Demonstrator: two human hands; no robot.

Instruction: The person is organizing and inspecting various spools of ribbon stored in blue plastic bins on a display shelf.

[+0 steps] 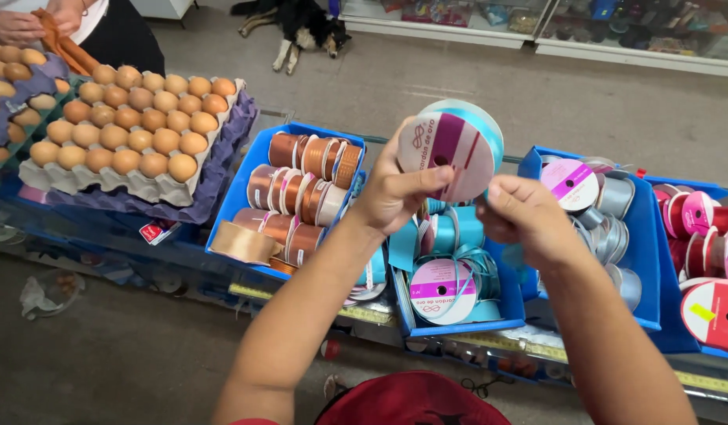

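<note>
Ribbon spool (450,149) — both hands raised, fingers (427,179) pinching

One head cam, looking steeply down, close over blue bins (238,189); floor (458,94) beyond. No 2nd view.

Glossy satin ribbon (480,126) on a matt card spool (446,153); smooth blue plastic bins (236,197); rough moulded-pulp egg tray (155,189); matt-shelled eggs (128,118); dull concrete floor (458,86).

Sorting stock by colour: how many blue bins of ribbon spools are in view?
4: copper bin left, light-blue bin under the hands, silver bin, red bin at the right edge. More may be out of frame.
</note>
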